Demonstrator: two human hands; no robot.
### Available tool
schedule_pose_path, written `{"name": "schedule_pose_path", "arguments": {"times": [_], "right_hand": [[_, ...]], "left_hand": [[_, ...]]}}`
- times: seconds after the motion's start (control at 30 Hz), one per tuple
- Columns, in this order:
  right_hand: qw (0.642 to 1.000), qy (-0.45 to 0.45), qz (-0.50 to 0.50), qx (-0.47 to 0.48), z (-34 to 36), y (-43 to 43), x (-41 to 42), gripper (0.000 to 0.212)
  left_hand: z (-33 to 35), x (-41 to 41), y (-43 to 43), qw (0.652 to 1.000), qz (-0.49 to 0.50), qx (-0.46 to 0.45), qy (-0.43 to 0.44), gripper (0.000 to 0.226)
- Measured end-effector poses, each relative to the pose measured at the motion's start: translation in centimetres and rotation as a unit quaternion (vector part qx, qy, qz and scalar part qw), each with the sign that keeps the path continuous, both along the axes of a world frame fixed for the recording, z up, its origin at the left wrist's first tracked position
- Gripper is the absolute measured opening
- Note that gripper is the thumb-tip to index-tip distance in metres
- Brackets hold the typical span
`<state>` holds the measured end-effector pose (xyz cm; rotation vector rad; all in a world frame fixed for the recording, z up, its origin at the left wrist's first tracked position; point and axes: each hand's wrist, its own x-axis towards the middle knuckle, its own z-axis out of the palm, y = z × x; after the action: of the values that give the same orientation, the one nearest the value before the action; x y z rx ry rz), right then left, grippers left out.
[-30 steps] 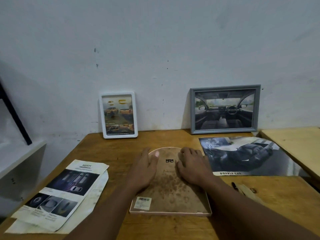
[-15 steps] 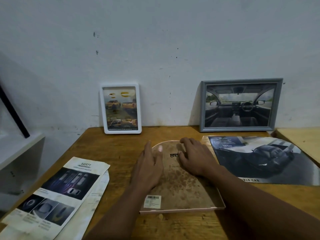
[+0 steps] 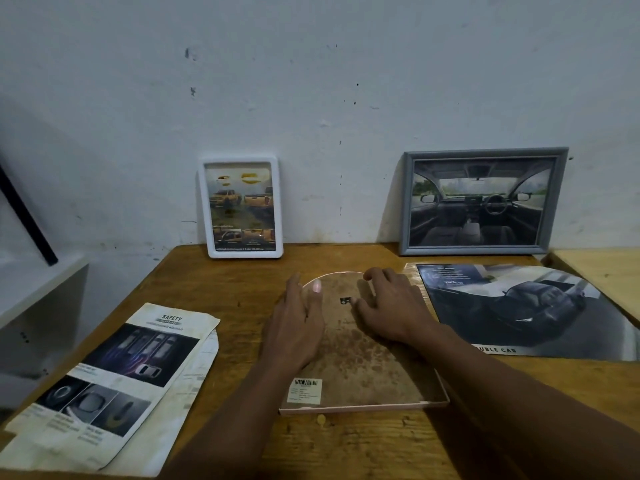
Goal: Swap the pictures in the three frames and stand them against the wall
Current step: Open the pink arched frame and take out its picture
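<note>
Clock is the table from my seat, 12 = wall.

- 8 o'clock: safety leaflet, flat, loose paper under it. Not touched.
- 11 o'clock: white frame, upright against the wall, picture in it.
- Centre, toward 6: arched frame, face down, round end pointing to 12. This one is in hand. Brown backing board faces up, barcode sticker at its 7 o'clock corner, small hanger clip near the arch.
- Left hand: flat on the board's left side, fingers straight, thumb laid on the board. Pressing, gripping nothing.
- Right hand: fingers bent, tips on the board between the clip and the arch rim. No pinch that I can see.
- 1 o'clock: grey frame, leaning on the wall, car-interior picture in it.
- 3 o'clock: car poster, lying flat just beside the arched frame.

Handling, my estimate: the frame is light with a thin rim. The board is stiff but thin and would likely crack if bent. Whether the front is glazed I can't tell, so treat it as fragile. Best hold is a fingertip under the board edge at the arch while the left palm stops the frame sliding. Don't pull on the clip.
</note>
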<state>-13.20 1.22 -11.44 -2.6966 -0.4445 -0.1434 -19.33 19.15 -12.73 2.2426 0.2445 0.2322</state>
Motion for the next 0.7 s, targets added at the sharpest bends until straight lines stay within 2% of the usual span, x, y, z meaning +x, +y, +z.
{"name": "schedule_pose_path", "arguments": {"times": [0.13, 0.3, 0.43, 0.57, 0.7], "right_hand": [[1.000, 0.001, 0.018, -0.019, 0.0, 0.2, 0.1, 0.071], [0.998, 0.002, 0.065, -0.023, 0.5, 1.0, 1.1, 0.063], [0.997, -0.022, 0.077, -0.017, 0.0, 2.1, 1.5, 0.059], [0.996, -0.026, 0.081, -0.029, -0.4, 2.1, 1.9, 0.062], [0.995, -0.030, 0.090, -0.044, -0.3, 2.2, 2.4, 0.059]], "left_hand": [[0.4, -0.4, -0.2, 0.999, -0.016, 0.035, -0.007, 0.083], [0.5, -0.5, -0.4, 0.996, -0.025, 0.084, -0.005, 0.072], [0.4, -0.2, -0.3, 0.999, -0.004, 0.037, -0.004, 0.069], [0.5, -0.2, -0.2, 1.000, -0.001, 0.004, -0.013, 0.080], [0.5, -0.2, -0.2, 1.000, 0.002, -0.008, -0.020, 0.082]]}}
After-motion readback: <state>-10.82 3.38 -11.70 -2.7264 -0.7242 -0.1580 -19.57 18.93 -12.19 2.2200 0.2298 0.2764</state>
